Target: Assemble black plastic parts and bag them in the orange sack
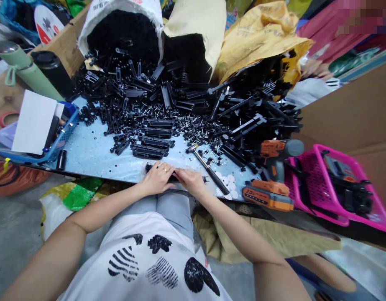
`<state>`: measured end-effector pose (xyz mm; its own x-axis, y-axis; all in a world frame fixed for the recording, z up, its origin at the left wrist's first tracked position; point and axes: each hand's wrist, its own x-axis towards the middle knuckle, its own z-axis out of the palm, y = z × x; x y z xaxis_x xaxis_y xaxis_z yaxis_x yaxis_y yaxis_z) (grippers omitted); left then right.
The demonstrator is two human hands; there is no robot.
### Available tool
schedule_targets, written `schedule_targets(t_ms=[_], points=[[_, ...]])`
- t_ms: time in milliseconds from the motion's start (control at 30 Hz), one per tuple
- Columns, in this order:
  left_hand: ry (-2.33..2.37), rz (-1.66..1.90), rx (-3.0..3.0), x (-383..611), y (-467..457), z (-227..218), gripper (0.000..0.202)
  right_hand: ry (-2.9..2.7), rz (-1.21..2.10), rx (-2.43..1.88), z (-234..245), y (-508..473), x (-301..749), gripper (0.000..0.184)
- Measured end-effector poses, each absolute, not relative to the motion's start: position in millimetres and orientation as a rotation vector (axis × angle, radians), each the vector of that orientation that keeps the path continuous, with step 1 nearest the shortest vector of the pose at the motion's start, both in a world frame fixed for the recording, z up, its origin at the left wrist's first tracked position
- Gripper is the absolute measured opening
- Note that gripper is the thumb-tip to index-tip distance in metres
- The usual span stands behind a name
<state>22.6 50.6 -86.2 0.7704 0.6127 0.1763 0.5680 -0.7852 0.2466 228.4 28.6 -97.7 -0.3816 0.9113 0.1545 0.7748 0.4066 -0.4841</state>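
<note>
At the front edge of the table, my left hand (158, 177) presses with closed fingers on a long black plastic part (148, 167). My right hand (189, 179) is beside it, its fingers pinched together at the same part, whose right end sticks out past the hand. The fingers cover most of the part. Just beyond my hands lie several similar black assemblies (150, 151) in a stacked row. A hammer (208, 169) with a black grip rests to the right of my right hand, by some white discs (229, 184).
Heaps of black parts (133, 92) and small screws (193, 127) spread behind. Open sacks (258, 33) stand at the back. An orange drill (271, 175) and a pink basket (324, 200) are right; a blue basket (67, 133), bottles (51, 69) left. Another person's hand (316, 69) shows at far right.
</note>
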Motion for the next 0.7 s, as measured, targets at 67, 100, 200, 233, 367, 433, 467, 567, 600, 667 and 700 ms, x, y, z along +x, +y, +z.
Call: schedule_targets(t_ms=[67,100,200,233,367,433,467,567,600,667,700], points=[[0.984,0.281,2.736,32,52,-88,0.057,-2.33,0.411,-1.335,-108,21,234,0.032],[0.99,0.252,2.725,34,53,-90,0.054,-2.343,0.396,-1.288,-114,19,238,0.037],[1.012,0.214,2.723,37,55,-94,0.041,-2.407,0.354,-1.194,-130,20,250,0.045],[1.029,0.212,2.718,37,56,-95,0.039,-2.438,0.34,-1.162,-134,24,253,0.045],[1.042,0.266,2.681,36,54,-95,0.04,-2.597,0.352,-0.96,-132,42,266,0.045],[1.013,0.377,2.677,30,46,-94,0.044,-2.655,0.348,-0.933,-119,46,267,0.046],[0.997,0.446,2.682,24,40,-93,0.045,-2.663,0.323,-0.959,-111,47,265,0.046],[1.223,0.579,2.632,7,18,-93,0.032,-2.565,0.243,-1.102,-92,45,238,0.044],[1.393,0.555,2.57,2,11,-94,0.029,-2.531,0.247,-1.113,-88,45,222,0.044],[1.713,0.424,2.395,-2,2,-96,0.03,-2.524,0.298,-1.087,-87,46,186,0.045],[1.805,0.342,2.319,-2,0,-97,0.03,-2.546,0.333,-1.073,-88,48,168,0.045]])
